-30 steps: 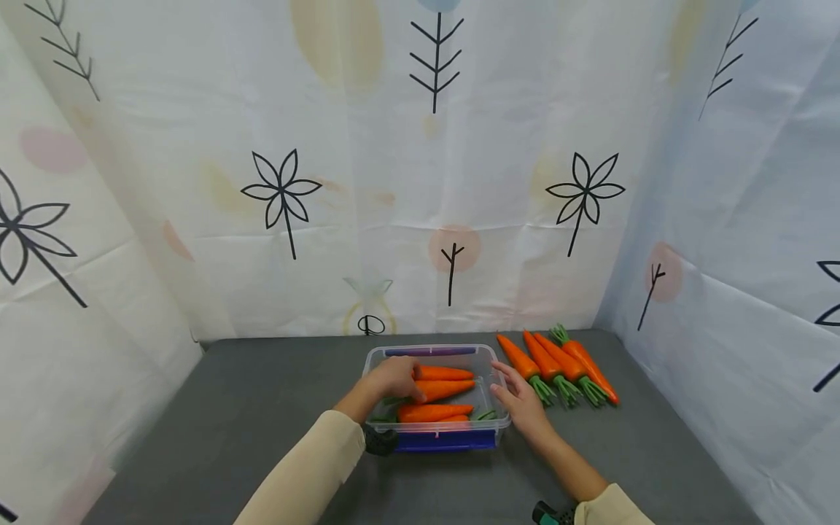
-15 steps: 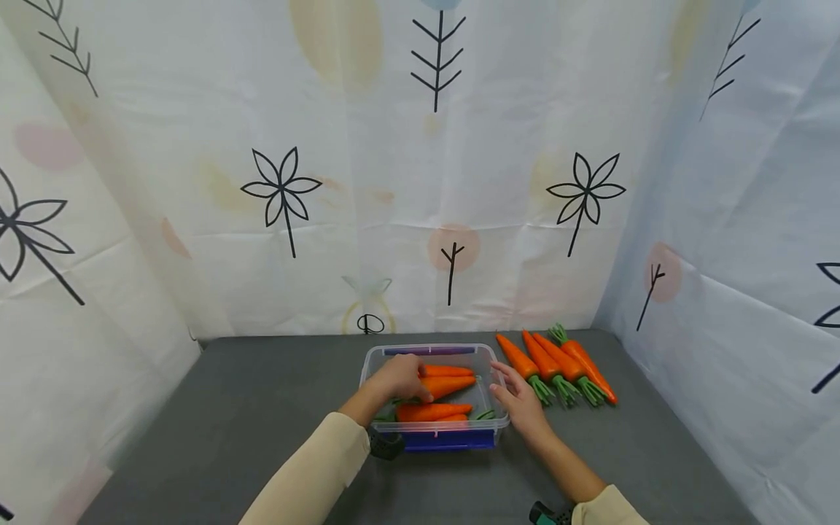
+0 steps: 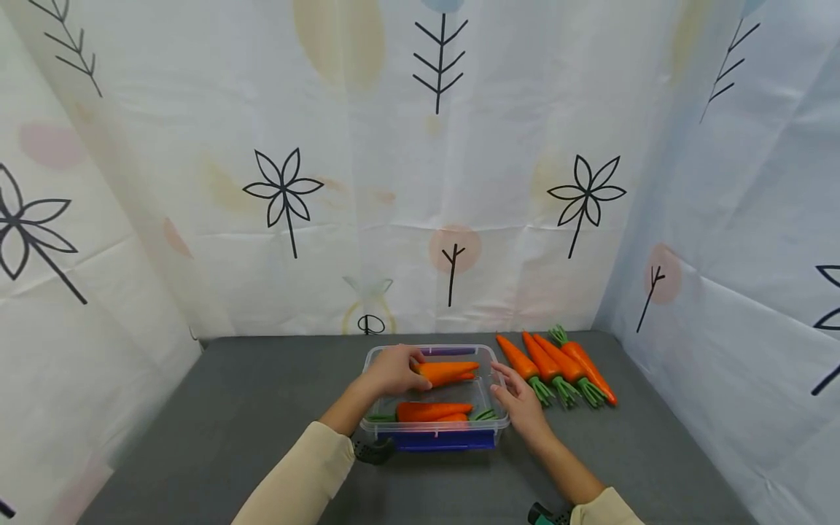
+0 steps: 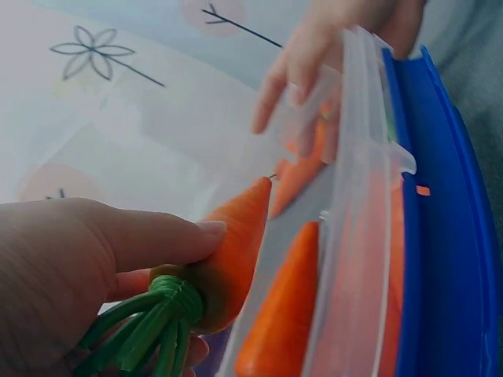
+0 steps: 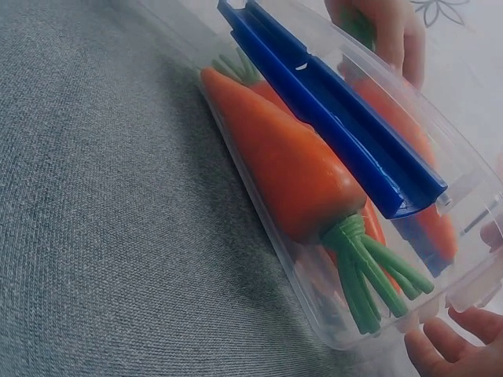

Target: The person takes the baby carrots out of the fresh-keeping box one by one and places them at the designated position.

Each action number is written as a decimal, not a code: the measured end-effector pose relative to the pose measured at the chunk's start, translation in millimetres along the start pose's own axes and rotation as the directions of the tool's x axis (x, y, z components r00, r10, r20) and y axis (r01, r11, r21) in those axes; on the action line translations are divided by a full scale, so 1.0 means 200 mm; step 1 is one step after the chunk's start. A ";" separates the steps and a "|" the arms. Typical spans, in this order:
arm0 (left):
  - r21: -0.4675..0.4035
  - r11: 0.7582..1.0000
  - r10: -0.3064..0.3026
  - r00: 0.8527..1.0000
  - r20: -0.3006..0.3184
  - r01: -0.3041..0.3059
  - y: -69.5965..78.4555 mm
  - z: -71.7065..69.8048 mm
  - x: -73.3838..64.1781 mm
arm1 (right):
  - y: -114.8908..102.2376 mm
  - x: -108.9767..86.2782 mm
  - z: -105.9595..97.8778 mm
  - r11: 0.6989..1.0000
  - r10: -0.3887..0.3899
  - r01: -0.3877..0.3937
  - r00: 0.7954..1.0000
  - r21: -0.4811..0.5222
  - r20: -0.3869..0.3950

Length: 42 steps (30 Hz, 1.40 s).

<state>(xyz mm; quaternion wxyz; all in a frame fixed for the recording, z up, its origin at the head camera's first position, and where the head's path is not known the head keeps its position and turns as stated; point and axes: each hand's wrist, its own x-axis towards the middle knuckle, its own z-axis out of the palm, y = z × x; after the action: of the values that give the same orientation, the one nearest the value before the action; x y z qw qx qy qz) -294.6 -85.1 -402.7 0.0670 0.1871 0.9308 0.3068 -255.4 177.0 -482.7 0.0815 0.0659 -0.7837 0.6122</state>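
Observation:
My left hand (image 3: pixel 392 370) grips an orange carrot (image 3: pixel 446 370) near its thick, leafy end, in the back half of a clear plastic box (image 3: pixel 387 426). In the left wrist view, the thumb lies along this carrot (image 4: pixel 236 236) and its green stems hang below the hand. More carrots (image 3: pixel 429 412) lie along the front of the box; the right wrist view shows one large carrot (image 5: pixel 283 161) through the wall. My right hand (image 3: pixel 525 408) rests at the box's right side with fingers spread and loosely bent, fingertips right at the rim.
A blue latch (image 3: pixel 446 441) hangs on the box's front. Several carrots (image 3: pixel 551 364) lie side by side on the grey table (image 3: pixel 282 386), right of the box. Patterned white cloth (image 3: pixel 394 182) stands behind and at both sides.
My left hand has lifted the carrot from among the others inside the box and moved it slightly back. The right hand has stayed at the box's right side.

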 end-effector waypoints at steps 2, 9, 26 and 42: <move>-0.010 1.000 0.016 1.000 -0.018 -0.016 -0.01 -0.03 -0.02 | 0.00 0.00 0.00 1.000 0.004 -0.004 1.000 -0.004 -0.005; -0.113 0.993 0.019 0.991 -0.131 -0.034 -0.06 -0.11 -0.10 | 0.00 -0.01 0.01 1.000 0.016 -0.016 1.000 0.019 -0.004; -0.378 0.925 -0.166 0.861 -0.481 -0.033 -0.31 -0.13 -0.19 | -0.01 -0.02 0.01 0.999 0.033 -0.031 0.999 0.036 -0.042; -0.509 0.858 -0.375 0.757 -0.534 0.066 -0.60 -0.01 -0.19 | 0.00 -0.02 0.03 0.993 0.047 -0.039 0.997 0.114 -0.064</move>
<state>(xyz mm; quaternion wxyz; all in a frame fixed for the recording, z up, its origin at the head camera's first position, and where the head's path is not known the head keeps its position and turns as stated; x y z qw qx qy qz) -296.7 -189.6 -472.7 -0.1613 -0.0595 0.8160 0.5519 -251.2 172.0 -485.9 0.0903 0.0332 -0.7461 0.6588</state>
